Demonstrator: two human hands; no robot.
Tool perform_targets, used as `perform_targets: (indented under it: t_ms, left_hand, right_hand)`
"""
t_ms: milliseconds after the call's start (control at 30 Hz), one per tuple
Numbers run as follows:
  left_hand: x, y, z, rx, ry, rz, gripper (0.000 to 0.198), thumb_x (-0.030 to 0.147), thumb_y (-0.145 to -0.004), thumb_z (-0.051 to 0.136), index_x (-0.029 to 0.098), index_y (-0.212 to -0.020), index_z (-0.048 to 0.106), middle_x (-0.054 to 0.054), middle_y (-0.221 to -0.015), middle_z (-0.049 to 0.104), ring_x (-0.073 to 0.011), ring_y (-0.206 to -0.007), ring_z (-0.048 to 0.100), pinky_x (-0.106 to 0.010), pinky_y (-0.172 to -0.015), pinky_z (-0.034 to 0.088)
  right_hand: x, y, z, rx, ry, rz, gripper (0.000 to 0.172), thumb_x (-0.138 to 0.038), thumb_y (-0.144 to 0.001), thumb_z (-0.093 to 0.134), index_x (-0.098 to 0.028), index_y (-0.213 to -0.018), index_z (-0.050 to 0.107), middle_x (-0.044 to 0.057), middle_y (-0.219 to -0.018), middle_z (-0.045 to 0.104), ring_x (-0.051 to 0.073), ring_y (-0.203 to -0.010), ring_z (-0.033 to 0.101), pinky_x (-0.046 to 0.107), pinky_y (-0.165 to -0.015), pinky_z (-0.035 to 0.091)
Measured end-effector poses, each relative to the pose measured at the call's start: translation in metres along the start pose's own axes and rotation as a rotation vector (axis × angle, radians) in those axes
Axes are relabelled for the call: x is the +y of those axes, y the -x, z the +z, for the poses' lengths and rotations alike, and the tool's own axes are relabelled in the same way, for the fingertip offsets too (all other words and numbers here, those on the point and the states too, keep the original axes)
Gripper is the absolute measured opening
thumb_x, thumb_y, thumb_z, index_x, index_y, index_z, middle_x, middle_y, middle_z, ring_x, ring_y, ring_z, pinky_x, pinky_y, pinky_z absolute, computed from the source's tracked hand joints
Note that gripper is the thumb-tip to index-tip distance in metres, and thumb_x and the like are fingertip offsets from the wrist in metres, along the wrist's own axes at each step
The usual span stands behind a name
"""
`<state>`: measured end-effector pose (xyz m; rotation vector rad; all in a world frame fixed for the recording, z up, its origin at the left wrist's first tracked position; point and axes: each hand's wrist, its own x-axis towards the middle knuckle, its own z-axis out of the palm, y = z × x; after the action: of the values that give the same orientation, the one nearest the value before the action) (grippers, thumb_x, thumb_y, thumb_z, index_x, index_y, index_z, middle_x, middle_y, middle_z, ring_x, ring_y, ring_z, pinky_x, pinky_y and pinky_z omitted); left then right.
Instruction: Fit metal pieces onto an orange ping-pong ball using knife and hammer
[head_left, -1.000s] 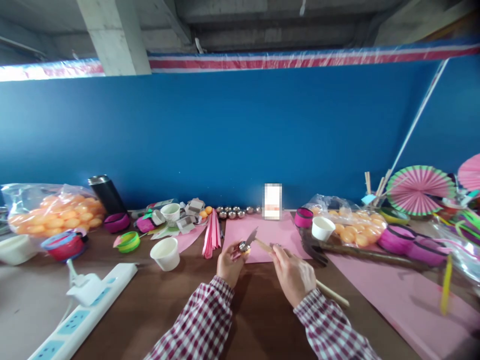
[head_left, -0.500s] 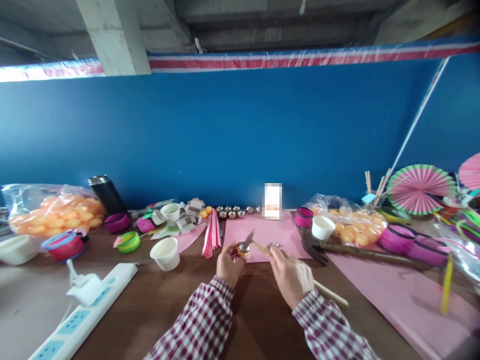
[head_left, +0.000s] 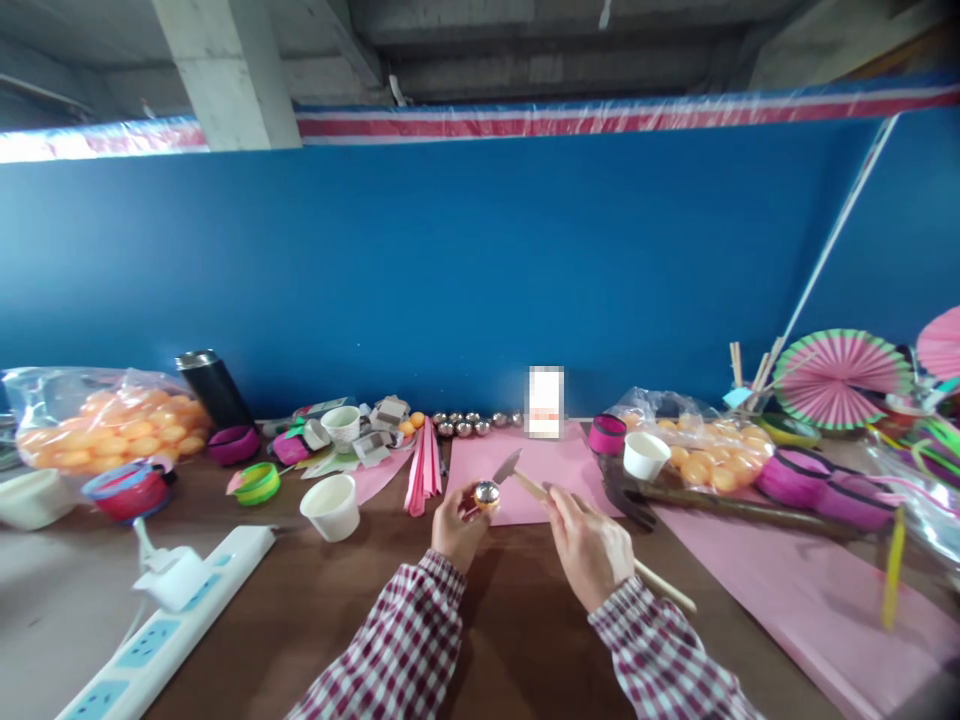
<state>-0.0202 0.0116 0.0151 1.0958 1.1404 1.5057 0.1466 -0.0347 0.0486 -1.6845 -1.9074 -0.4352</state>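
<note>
My left hand (head_left: 459, 528) is closed around the sides of a shiny silver ball (head_left: 487, 492), with orange showing along its lower part. Whether that orange is a separate piece or a reflection, I cannot tell. My right hand (head_left: 589, 540) grips the long pale wooden handle of a small hammer (head_left: 507, 466). Its grey, wedge-shaped head is raised just above and to the right of the ball, apart from it. Both hands are over the near edge of a pink sheet (head_left: 540, 455). Several silver balls (head_left: 463, 428) stand in a row behind it.
White cups (head_left: 330, 508) flank the work spot. A dark-headed hammer (head_left: 720, 500) lies right, by a bag of orange balls (head_left: 720, 455). Folded pink strips (head_left: 424, 470) are left, a power strip (head_left: 172, 620) near left. A blue partition (head_left: 480, 270) closes off the back.
The hammer's head has lifted off the silver ball, up and to the right, as my right hand moved slightly right. The ball's shiny top now shows. My left hand has hardly moved.
</note>
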Motion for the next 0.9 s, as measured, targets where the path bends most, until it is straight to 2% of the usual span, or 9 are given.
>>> perform_targets:
  t_ms: [100,267,433,533,633,800,900]
  left_hand:
    - [0.0030,0.0016,0.0005,-0.015,0.001,-0.006,0.037,0.011,-0.051,0.069,0.013,-0.087,0.060,-0.008,-0.087,0.066,-0.0164,-0.077,0.062,-0.027,-0.070,0.049]
    - [0.0019,0.0025,0.0011,0.000,0.045,-0.025,0.038,0.013,-0.049,0.071,0.012,-0.085,0.061,-0.009,-0.083,0.067,-0.0161,-0.074,0.062,-0.026,-0.068,0.049]
    - [-0.0021,-0.0004,-0.0014,-0.002,0.071,-0.018,0.038,0.018,-0.051,0.071,0.013,-0.088,0.062,-0.008,-0.085,0.067,-0.0163,-0.076,0.062,-0.026,-0.069,0.048]
    - [-0.0032,-0.0012,-0.0011,-0.036,0.105,-0.022,0.039,0.020,-0.053,0.071,0.011,-0.090,0.062,-0.007,-0.082,0.067,-0.0154,-0.073,0.061,-0.027,-0.069,0.047]
    - [-0.0031,-0.0005,0.0009,-0.060,0.213,-0.069,0.043,0.021,-0.053,0.071,0.011,-0.094,0.061,-0.007,-0.081,0.066,-0.0143,-0.071,0.060,-0.028,-0.070,0.046]
    - [-0.0012,0.0024,0.0036,-0.098,0.458,-0.153,0.043,0.018,-0.057,0.070,0.013,-0.098,0.057,-0.006,-0.080,0.066,-0.0120,-0.070,0.060,-0.026,-0.070,0.046]
    - [0.0020,0.0047,0.0041,-0.157,0.518,-0.168,0.043,0.016,-0.059,0.069,0.013,-0.100,0.057,-0.005,-0.079,0.065,-0.0112,-0.072,0.060,-0.024,-0.071,0.045]
  right_hand:
    - [-0.0002,0.0002,-0.0008,0.030,-0.006,0.007,0.027,-0.033,-0.087,0.035,-0.025,-0.106,0.052,0.001,-0.080,0.066,0.010,-0.057,0.058,0.022,-0.051,0.029]
    - [-0.0026,0.0009,-0.0002,-0.016,0.013,-0.026,0.026,-0.033,-0.087,0.034,-0.027,-0.102,0.054,-0.001,-0.076,0.066,0.010,-0.055,0.058,0.022,-0.049,0.028]
    - [-0.0016,0.0005,-0.0006,0.043,-0.005,-0.011,0.028,-0.032,-0.087,0.034,-0.024,-0.104,0.055,0.001,-0.078,0.066,0.009,-0.055,0.058,0.021,-0.050,0.030]
    - [-0.0027,0.0012,0.0011,0.000,0.007,-0.010,0.027,-0.032,-0.087,0.034,-0.026,-0.102,0.054,0.000,-0.075,0.066,0.009,-0.052,0.057,0.021,-0.048,0.028]
    - [-0.0020,0.0012,0.0022,-0.007,0.007,0.000,0.026,-0.032,-0.087,0.034,-0.027,-0.103,0.054,-0.001,-0.076,0.066,0.009,-0.054,0.057,0.022,-0.049,0.029]
    - [0.0015,-0.0004,-0.0001,0.057,-0.017,0.012,0.028,-0.032,-0.087,0.034,-0.023,-0.102,0.056,0.001,-0.077,0.066,0.009,-0.054,0.057,0.021,-0.050,0.030]
    - [0.0009,-0.0006,-0.0011,0.032,-0.009,0.001,0.028,-0.032,-0.087,0.033,-0.024,-0.101,0.056,0.001,-0.076,0.066,0.009,-0.054,0.058,0.021,-0.049,0.029]
